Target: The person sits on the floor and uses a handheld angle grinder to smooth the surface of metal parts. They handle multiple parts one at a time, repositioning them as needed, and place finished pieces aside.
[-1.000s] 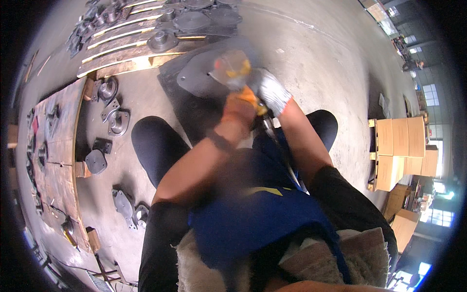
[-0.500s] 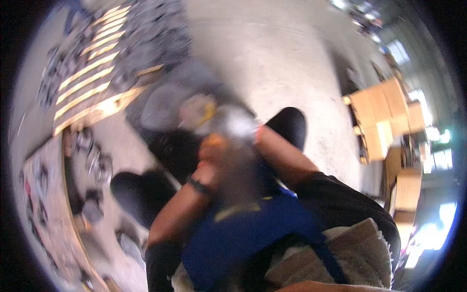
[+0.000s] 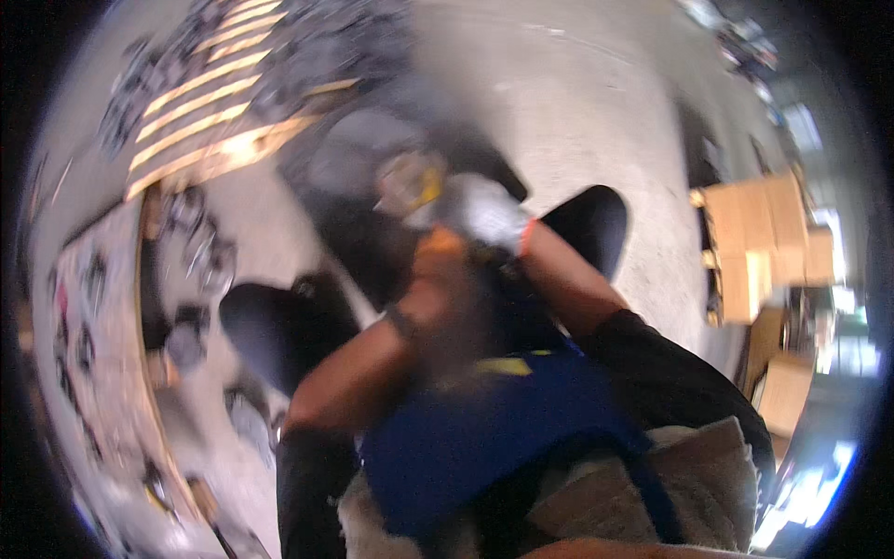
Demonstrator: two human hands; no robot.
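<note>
Tool (image 3: 408,184), yellow-trimmed and blurred, sits just off centre between 11 and 12 o'clock, its head pointing away from the body. Both hands meet behind that head. The left hand (image 3: 440,256) lies on its near side, toward 6 o'clock, fingers closed around the rear of the tool, with an orange patch at the grip; a dark wristband (image 3: 402,322) circles the wrist. The right hand (image 3: 489,216), in a white glove with an orange cuff, lies at the tool's 4 o'clock, its fingers closed on the body, though blur hides each one.

Beneath and beyond the head, at 11 o'clock, a grey plate (image 3: 349,144) lies flat on the dark table (image 3: 358,228). Whether the head touches the plate, I cannot tell.

Farther out at 10 o'clock, a slatted pallet (image 3: 214,163) carries dark metal parts (image 3: 335,51). A wooden board (image 3: 116,307) at 9 o'clock bears smaller pieces, and metal fittings (image 3: 212,261) lie on the floor (image 3: 568,112) between it and the knees. Cartons (image 3: 759,224) stand stacked at 3 o'clock. A blue apron (image 3: 484,438) covers the lap at 6 o'clock.
</note>
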